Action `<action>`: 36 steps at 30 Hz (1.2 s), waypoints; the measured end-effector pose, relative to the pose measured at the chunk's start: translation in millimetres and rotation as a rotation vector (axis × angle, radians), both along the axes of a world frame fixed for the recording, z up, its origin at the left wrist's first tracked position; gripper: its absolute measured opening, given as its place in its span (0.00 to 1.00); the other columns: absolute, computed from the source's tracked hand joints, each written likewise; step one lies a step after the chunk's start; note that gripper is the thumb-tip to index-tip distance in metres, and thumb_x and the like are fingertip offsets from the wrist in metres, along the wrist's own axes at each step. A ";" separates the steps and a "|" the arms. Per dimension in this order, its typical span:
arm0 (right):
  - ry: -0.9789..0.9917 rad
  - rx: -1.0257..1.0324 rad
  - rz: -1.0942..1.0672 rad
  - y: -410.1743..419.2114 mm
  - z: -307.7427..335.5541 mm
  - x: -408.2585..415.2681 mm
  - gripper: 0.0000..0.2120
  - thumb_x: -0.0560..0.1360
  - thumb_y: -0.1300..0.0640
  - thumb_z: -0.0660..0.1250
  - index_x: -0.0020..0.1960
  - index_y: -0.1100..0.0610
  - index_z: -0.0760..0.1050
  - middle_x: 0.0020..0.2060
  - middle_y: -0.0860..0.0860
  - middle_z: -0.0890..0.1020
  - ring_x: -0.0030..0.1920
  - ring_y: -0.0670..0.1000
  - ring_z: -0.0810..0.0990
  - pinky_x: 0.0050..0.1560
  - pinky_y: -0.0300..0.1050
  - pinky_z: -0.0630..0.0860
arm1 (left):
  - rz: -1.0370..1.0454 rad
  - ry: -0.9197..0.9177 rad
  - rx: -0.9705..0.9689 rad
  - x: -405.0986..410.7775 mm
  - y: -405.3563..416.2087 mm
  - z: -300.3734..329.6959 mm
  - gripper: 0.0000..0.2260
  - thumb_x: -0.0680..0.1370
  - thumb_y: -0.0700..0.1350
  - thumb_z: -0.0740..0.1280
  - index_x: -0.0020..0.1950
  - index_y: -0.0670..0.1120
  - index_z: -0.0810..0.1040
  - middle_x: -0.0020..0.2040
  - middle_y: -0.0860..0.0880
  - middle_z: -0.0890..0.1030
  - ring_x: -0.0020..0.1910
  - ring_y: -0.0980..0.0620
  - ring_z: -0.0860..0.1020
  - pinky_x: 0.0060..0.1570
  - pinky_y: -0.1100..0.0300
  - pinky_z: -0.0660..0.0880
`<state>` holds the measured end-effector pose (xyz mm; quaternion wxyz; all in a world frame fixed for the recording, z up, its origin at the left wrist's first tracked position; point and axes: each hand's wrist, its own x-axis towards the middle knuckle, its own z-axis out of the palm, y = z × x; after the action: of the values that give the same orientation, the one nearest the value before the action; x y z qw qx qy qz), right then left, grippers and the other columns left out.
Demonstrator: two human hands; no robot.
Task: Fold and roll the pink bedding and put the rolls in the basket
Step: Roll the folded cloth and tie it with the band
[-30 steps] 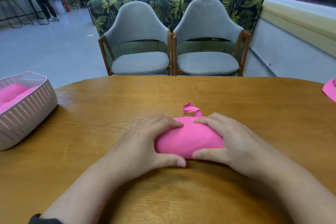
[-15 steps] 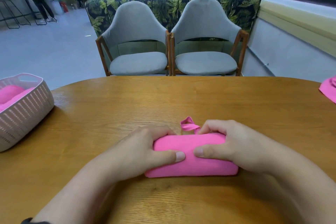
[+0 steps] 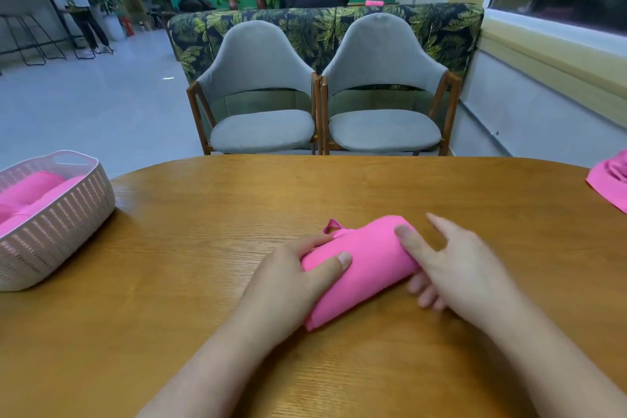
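A pink bedding roll (image 3: 364,263) lies slanted on the wooden table (image 3: 203,248), its far end up to the right, a small loop of fabric sticking out at its upper left. My left hand (image 3: 291,278) grips the roll's left end, thumb on top and fingers behind it. My right hand (image 3: 454,268) is at the right end with fingers spread, thumb touching the top and lower fingers against the roll's side. A pale woven basket (image 3: 64,224) at the left table edge holds pink rolls (image 3: 30,193).
More pink bedding (image 3: 610,180) lies unfolded at the right table edge. Two grey chairs (image 3: 325,95) stand beyond the table's far edge, a leaf-print sofa back behind them. People stand and sit far behind.
The roll has turned from level to slanted, its right end swinging away from me. My right hand has loosened from a grip into spread fingers. The view has tilted upward.
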<state>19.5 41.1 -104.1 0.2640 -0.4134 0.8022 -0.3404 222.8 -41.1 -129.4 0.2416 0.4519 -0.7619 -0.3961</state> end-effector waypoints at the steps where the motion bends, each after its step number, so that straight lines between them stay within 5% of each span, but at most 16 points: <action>1: -0.149 -0.058 -0.003 0.3 -3.9 8.3 0.45 0.73 0.34 0.66 0.81 0.50 0.51 0.35 0.53 0.86 0.32 0.52 0.85 0.40 0.51 0.83 | 0.044 0.029 -0.016 -4.3 1.4 -4.1 0.28 0.68 0.70 0.64 0.64 0.62 0.79 0.54 0.64 0.83 0.54 0.65 0.80 0.60 0.56 0.76; 4: -0.520 -0.296 -0.087 -5.3 -24.1 30.5 0.51 0.72 0.46 0.74 0.82 0.53 0.45 0.43 0.50 0.86 0.43 0.48 0.87 0.51 0.51 0.83 | 0.110 0.109 -0.053 -19.7 8.4 -14.1 0.28 0.71 0.68 0.62 0.69 0.62 0.76 0.60 0.62 0.81 0.59 0.63 0.78 0.64 0.54 0.74; 7: -0.883 -0.454 -0.071 -9.9 -30.7 38.0 0.33 0.68 0.50 0.75 0.69 0.61 0.71 0.52 0.54 0.86 0.53 0.54 0.85 0.60 0.57 0.79 | 0.059 0.127 -0.109 -41.5 24.3 -17.0 0.27 0.79 0.60 0.60 0.78 0.58 0.64 0.72 0.59 0.71 0.69 0.65 0.68 0.67 0.71 0.63; 9: -1.025 -0.469 -0.027 -7.2 -20.0 32.2 0.22 0.70 0.54 0.73 0.62 0.60 0.78 0.52 0.59 0.86 0.50 0.56 0.86 0.51 0.51 0.83 | -0.018 0.142 -0.119 -55.8 38.9 -16.2 0.28 0.83 0.56 0.58 0.82 0.56 0.53 0.77 0.59 0.61 0.74 0.69 0.57 0.67 0.79 0.51; 11: -1.068 -0.454 0.009 -1.2 -13.6 15.1 0.21 0.70 0.56 0.72 0.62 0.60 0.78 0.51 0.61 0.86 0.45 0.56 0.86 0.42 0.48 0.84 | -0.127 0.129 -0.166 -61.3 47.3 -18.0 0.30 0.82 0.59 0.54 0.82 0.56 0.48 0.77 0.61 0.57 0.74 0.72 0.52 0.69 0.78 0.48; 13: -1.116 -0.399 0.053 6.0 -12.9 -5.6 0.31 0.64 0.53 0.80 0.63 0.63 0.77 0.52 0.64 0.84 0.44 0.59 0.86 0.40 0.53 0.84 | -0.196 0.149 -0.222 -58.0 45.1 -17.2 0.26 0.79 0.62 0.53 0.78 0.63 0.58 0.72 0.62 0.67 0.71 0.70 0.63 0.70 0.70 0.60; 15: -1.148 -0.330 0.110 11.1 -14.2 -20.9 0.43 0.54 0.50 0.86 0.64 0.65 0.76 0.53 0.69 0.82 0.44 0.64 0.84 0.43 0.60 0.83 | -0.034 0.291 -0.276 -51.1 34.5 -16.8 0.15 0.78 0.62 0.57 0.64 0.69 0.73 0.58 0.62 0.80 0.57 0.61 0.77 0.58 0.58 0.75; 18: -1.235 -0.320 0.247 12.5 -15.7 -30.3 0.39 0.52 0.51 0.87 0.58 0.66 0.81 0.50 0.70 0.82 0.43 0.66 0.84 0.44 0.62 0.82 | 0.218 0.349 -0.326 -43.2 15.2 -15.7 0.19 0.73 0.63 0.65 0.62 0.61 0.75 0.49 0.58 0.78 0.51 0.56 0.78 0.49 0.63 0.73; 22: -1.251 -0.304 0.334 9.4 -17.3 -28.2 0.38 0.50 0.51 0.88 0.55 0.67 0.82 0.47 0.69 0.82 0.39 0.65 0.84 0.39 0.58 0.83 | 0.095 0.277 -0.065 -40.0 6.4 -11.4 0.28 0.68 0.64 0.70 0.67 0.59 0.76 0.55 0.59 0.82 0.52 0.56 0.82 0.54 0.55 0.77; 26: -1.246 -0.269 0.338 8.3 -19.6 -28.0 0.39 0.48 0.49 0.88 0.53 0.68 0.83 0.47 0.71 0.82 0.39 0.64 0.85 0.39 0.57 0.83 | 0.054 0.328 0.036 -42.0 6.4 -9.5 0.05 0.76 0.49 0.72 0.51 0.53 0.84 0.43 0.54 0.85 0.42 0.58 0.81 0.45 0.62 0.75; 28: -1.255 -0.261 0.315 8.4 -19.8 -29.5 0.40 0.47 0.49 0.88 0.53 0.67 0.83 0.48 0.70 0.82 0.39 0.63 0.85 0.39 0.57 0.83 | 0.074 0.390 0.094 -39.4 9.2 -5.4 0.07 0.78 0.40 0.69 0.43 0.48 0.84 0.37 0.51 0.83 0.36 0.58 0.78 0.40 0.65 0.72; 32: -1.260 -0.243 0.254 8.6 -20.1 -31.3 0.45 0.45 0.48 0.88 0.57 0.68 0.81 0.53 0.72 0.80 0.41 0.64 0.85 0.43 0.60 0.84 | 0.116 0.581 0.380 -36.4 9.0 -2.2 0.09 0.78 0.40 0.69 0.38 0.45 0.84 0.39 0.44 0.83 0.39 0.51 0.79 0.44 0.60 0.75; 36: -1.263 -0.238 0.194 8.9 -19.7 -32.1 0.51 0.43 0.48 0.88 0.60 0.69 0.79 0.52 0.72 0.80 0.40 0.64 0.84 0.42 0.59 0.83 | 0.105 0.960 0.668 -33.3 7.1 5.7 0.08 0.75 0.43 0.69 0.37 0.42 0.77 0.36 0.42 0.79 0.39 0.47 0.81 0.52 0.53 0.80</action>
<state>-12.6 50.0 -123.8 0.6668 -0.2307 0.4084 -0.5791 189.5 -34.0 -123.7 0.4235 0.3109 -0.3778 -0.7624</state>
